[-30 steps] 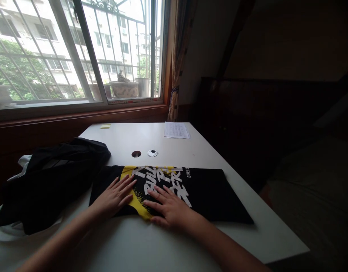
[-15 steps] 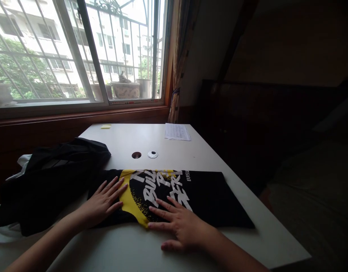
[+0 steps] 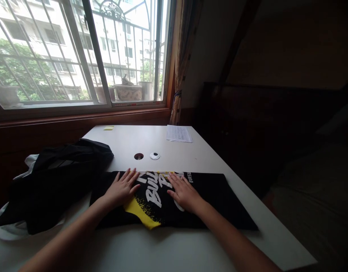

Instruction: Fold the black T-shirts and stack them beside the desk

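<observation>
A black shirt [image 3: 219,202] with a yellow patch and white lettering lies folded lengthwise on the white table [image 3: 125,247]. My left hand [image 3: 123,189] rests flat on its yellow and black part, fingertips near the far folded edge. On the lettering lies my right hand [image 3: 185,192], fingers extended toward that same edge. Both hands are open, palms down, and grip nothing. The cloth under the palms is hidden.
Dark and white clothes [image 3: 57,177] are heaped at the table's left. Farther back are a round hole [image 3: 139,156], a white ring-shaped cover [image 3: 155,155], a yellow note [image 3: 108,128] and papers [image 3: 179,133]. A barred window [image 3: 128,56] stands behind.
Both hands have slid away from me over the shirt to its far edge. My left hand has also shifted right, onto the lettering's left side. The view has moved slightly.
</observation>
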A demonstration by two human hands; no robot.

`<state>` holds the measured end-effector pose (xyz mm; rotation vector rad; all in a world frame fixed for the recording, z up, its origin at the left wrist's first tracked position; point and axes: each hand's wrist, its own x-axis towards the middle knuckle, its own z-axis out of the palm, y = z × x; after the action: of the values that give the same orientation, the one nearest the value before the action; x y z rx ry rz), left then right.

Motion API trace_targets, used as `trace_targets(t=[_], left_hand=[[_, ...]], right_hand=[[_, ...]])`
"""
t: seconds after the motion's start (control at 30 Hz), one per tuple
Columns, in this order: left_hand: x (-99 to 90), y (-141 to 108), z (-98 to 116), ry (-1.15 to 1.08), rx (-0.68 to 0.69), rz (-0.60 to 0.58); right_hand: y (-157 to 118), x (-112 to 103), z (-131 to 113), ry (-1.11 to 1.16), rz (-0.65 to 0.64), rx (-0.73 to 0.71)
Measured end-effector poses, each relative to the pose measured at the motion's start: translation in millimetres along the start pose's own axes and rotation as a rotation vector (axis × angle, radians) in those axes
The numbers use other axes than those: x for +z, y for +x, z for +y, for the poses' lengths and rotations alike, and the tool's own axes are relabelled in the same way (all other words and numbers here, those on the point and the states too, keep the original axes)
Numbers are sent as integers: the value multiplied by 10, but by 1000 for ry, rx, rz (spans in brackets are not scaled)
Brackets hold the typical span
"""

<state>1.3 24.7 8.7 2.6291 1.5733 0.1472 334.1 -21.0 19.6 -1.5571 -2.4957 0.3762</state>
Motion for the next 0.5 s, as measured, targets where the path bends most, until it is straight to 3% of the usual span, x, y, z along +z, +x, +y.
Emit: trace_targets(t=[0.17,0.33,0.5], left_hand=[[7,56,-282,-24,31,-11],[-18,-6,-617,-57,-42,16],[-7,-39,-785,-61,-64,35]], right_hand=[[-72,-42,425,-64,32,116],[-297,-128,969,-120,90,255],[-534,-181,1446,-202,103,408]])
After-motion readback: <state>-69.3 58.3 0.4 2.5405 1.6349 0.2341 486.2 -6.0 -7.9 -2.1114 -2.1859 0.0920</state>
